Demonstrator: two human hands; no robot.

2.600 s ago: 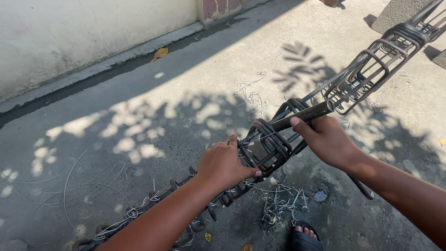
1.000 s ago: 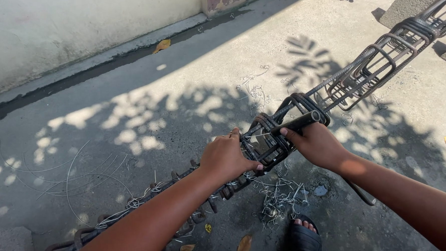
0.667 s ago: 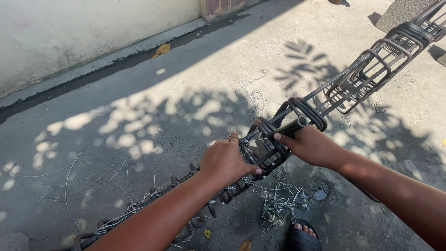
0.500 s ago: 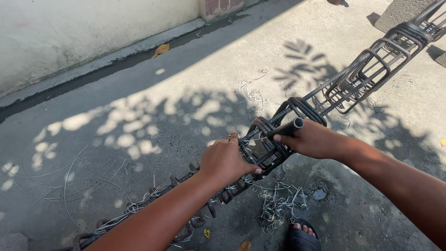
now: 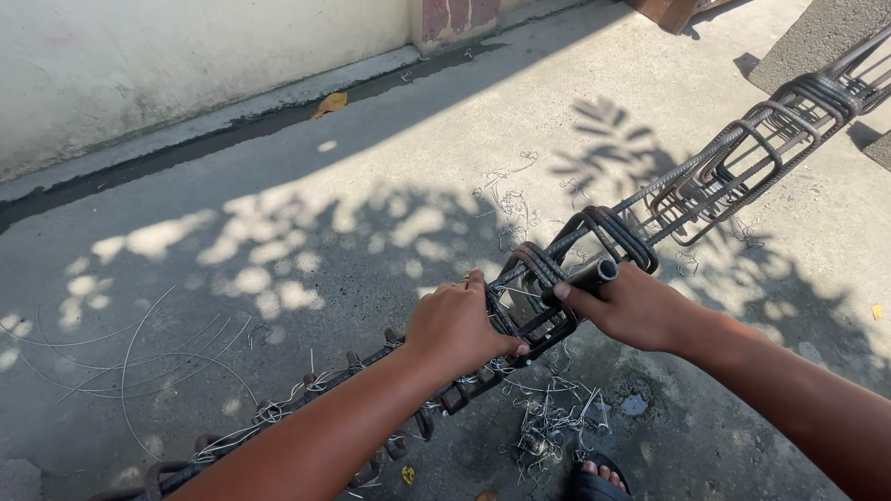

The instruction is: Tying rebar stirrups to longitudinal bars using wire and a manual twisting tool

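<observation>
- The left hand point(image 5: 456, 325) rests on top of the rebar cage point(image 5: 528, 297), fingers curled down over a bunch of square stirrups point(image 5: 539, 276) and closed on them; it has kept this grip through the last moments.
- The right hand point(image 5: 633, 307) is wrapped shut around a dark metal pipe tool point(image 5: 595, 272), thumb along its side. Over the last few seconds the hand has slid in toward the stirrups, so less pipe now shows past the fist, and the handle end that stuck out below the wrist is out of sight.
- Judging from that, the pipe is being worked in tight at the wire tie beside the left fingers.
- The cage runs from near left to far right, held above the concrete floor point(image 5: 293, 187); its supports are not visible.
- Hidden: the pipe's tip and the tie itself, behind the stirrups and fingers.
- Cut wire scraps point(image 5: 553, 426) lie under the hands, loose wire loops point(image 5: 129, 344) at the left, a sandalled foot point(image 5: 601, 484) cut off at the bottom edge.
</observation>
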